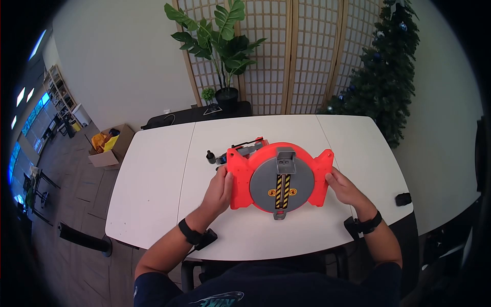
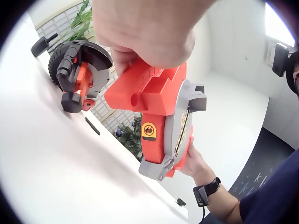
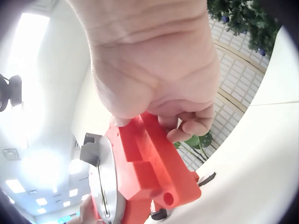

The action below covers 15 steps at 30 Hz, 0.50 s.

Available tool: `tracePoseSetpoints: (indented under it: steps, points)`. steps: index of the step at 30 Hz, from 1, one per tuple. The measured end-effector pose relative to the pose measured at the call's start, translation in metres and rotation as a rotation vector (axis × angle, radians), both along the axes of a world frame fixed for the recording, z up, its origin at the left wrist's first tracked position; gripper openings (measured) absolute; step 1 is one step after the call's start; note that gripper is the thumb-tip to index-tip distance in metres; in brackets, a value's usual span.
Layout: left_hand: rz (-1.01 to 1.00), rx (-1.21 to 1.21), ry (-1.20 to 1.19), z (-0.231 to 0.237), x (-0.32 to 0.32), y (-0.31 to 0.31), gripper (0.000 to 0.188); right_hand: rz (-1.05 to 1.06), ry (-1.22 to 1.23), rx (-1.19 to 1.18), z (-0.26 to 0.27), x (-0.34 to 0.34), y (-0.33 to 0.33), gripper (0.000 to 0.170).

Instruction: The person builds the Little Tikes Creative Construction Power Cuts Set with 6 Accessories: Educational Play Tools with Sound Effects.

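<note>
The red base of a toy miter saw (image 1: 238,176), with a round grey turntable (image 1: 263,187) and a yellow-black striped slot, is held up tilted over the table with its top face toward me. My left hand (image 1: 219,189) grips its left end, thumb along the front edge. At the right end, my right hand (image 1: 345,189) grips it with the thumb in front and fingers behind. The left wrist view shows a hand-warning sticker (image 2: 149,130) on the base's side. Behind the base lies the toy saw head (image 2: 79,74), with its black guard and grey blade, partly hidden in the head view.
A small black knobbed piece (image 1: 210,156) stands left of the saw head on the white table (image 1: 153,194). Near the table's right edge is a black object (image 1: 403,199). Potted plants, a folding screen (image 1: 317,56) and a decorated tree (image 1: 383,77) stand beyond.
</note>
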State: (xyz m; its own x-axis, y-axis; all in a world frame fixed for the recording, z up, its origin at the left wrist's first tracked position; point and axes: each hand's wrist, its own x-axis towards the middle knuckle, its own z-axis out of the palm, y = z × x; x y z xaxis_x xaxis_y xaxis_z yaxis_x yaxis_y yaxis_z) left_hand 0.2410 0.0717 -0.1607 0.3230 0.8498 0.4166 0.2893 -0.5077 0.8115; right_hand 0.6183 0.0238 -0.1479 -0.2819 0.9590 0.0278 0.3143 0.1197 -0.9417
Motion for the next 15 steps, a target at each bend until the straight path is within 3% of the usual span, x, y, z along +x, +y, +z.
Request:
tracePoseSetpoints:
  steps: [5, 7, 15]
  points:
    - [0.023, -0.073, -0.027, -0.006, 0.004, 0.002, 0.035, -0.135, 0.128, -0.106, -0.005, -0.02, -0.002, 0.055]
    - [0.035, -0.183, 0.05, -0.009, 0.003, 0.003, 0.034, -0.176, 0.448, -0.28, -0.013, -0.023, 0.001, 0.057]
    - [-0.029, -0.207, 0.192, -0.005, 0.004, 0.002, 0.035, -0.235, 0.538, -0.28, -0.019, -0.03, 0.005, 0.044]
